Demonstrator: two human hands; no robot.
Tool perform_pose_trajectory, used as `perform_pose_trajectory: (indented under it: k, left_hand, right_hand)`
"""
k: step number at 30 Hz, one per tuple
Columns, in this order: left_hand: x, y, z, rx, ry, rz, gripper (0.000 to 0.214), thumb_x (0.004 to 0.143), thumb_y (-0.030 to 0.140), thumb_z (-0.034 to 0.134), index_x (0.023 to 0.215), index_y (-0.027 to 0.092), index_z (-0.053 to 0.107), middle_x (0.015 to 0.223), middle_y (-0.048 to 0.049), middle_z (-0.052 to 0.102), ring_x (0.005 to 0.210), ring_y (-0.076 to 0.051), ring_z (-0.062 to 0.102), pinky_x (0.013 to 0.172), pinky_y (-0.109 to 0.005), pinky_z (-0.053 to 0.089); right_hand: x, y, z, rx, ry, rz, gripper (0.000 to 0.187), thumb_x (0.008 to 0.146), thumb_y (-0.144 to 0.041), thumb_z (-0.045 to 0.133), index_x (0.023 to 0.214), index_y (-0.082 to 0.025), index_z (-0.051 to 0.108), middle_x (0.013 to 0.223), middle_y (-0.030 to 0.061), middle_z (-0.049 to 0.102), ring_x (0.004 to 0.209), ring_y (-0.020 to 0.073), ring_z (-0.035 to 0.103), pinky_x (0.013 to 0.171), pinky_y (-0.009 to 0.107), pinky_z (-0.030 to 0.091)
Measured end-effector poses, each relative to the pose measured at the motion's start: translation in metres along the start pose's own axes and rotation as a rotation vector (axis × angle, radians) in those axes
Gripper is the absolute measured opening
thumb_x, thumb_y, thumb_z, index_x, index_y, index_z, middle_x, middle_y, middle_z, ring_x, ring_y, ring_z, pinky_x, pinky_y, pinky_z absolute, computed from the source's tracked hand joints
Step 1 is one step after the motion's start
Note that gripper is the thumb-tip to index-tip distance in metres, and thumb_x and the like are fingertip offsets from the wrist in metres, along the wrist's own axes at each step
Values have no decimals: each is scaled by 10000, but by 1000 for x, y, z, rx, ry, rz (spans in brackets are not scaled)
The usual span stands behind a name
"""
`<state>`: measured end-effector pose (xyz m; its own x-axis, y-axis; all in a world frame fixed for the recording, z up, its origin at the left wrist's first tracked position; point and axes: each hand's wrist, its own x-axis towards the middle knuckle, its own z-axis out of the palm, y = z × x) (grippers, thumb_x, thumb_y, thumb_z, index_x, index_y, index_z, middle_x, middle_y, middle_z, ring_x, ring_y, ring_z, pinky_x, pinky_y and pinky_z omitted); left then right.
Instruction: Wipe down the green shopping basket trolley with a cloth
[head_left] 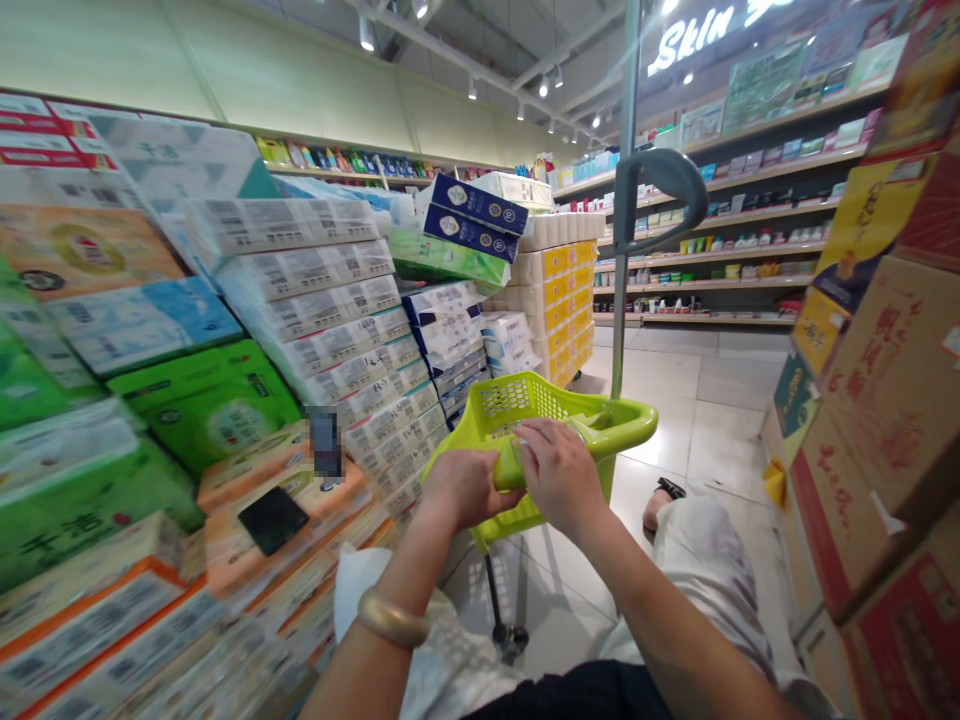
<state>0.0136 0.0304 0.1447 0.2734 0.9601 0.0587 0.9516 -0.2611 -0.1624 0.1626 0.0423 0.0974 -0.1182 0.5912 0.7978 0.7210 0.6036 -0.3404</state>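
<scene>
- My left hand (465,488) has its fingers curled tight round the near rim of the green basket (622,425), likely steadying it on its wheels.
- My right hand (562,475) lies over the same rim, just beside; whether those fingers grip, I cannot tell.
- A phone (272,518) rests flat on tissue packs (337,340) left of the basket.

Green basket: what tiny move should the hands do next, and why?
Probably roll the green basket slightly closer. The left hand curls around its near rim and the right hand lies on top. It stands on a wheel over smooth floor, with tissue packs crowding close beside it.
</scene>
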Motion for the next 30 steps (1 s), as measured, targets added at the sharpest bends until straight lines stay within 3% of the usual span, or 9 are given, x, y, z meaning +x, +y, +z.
perform_pose_trajectory:
  k: [6, 14, 21, 23, 26, 30]
  left_hand:
    - [-1, 1, -2, -35, 13, 25, 487, 756, 641, 522, 859, 194, 686, 845, -117, 726, 790, -274, 680, 708, -363, 490]
    - [-2, -6, 2, 7, 29, 57, 516, 769, 684, 475, 852, 212, 666, 841, -93, 725, 796, -264, 679, 673, -329, 473]
    - [-4, -26, 4, -24, 58, 75, 540, 866, 649, 343, 811, 208, 651, 764, -81, 697, 748, -234, 655, 646, -312, 426]
    - [-3, -33, 6, -73, 112, 69, 492, 890, 592, 347, 859, 213, 659, 781, -63, 701, 754, -218, 649, 670, -308, 427]
    - [-1, -36, 8, -134, 297, 43, 372, 906, 458, 396, 1011, 205, 649, 911, -58, 716, 873, -228, 643, 801, -348, 443]
    - [4, -10, 5, -209, 479, 49, 285, 888, 282, 453, 1097, 181, 617, 1022, -75, 695, 966, -239, 620, 883, -382, 454]
  right_hand:
    - [0, 37, -17, -128, 90, 157, 293, 890, -179, 441, 1067, -182, 675, 1077, 100, 671, 1031, 263, 574, 942, 441, 449]
    - [-11, 28, -18, -34, 62, 60, 311, 885, -171, 445, 1105, -201, 663, 1121, 82, 659, 1073, 242, 565, 991, 421, 428]
    - [-21, 60, -37, -135, 149, 161, 306, 871, -170, 439, 1064, -177, 676, 1074, 99, 669, 1043, 249, 568, 964, 435, 421]
    - [-23, 61, -39, -139, 152, 150, 304, 864, -165, 447, 1061, -185, 677, 1070, 93, 669, 1034, 248, 570, 956, 439, 422]
    - [-26, 51, -36, -127, 123, 128, 295, 869, -166, 450, 1061, -184, 673, 1069, 90, 668, 1028, 247, 568, 958, 437, 420]
    - [-28, 32, -32, -80, 78, 93, 290, 887, -164, 437, 1059, -192, 668, 1068, 83, 667, 1032, 242, 567, 961, 425, 419]
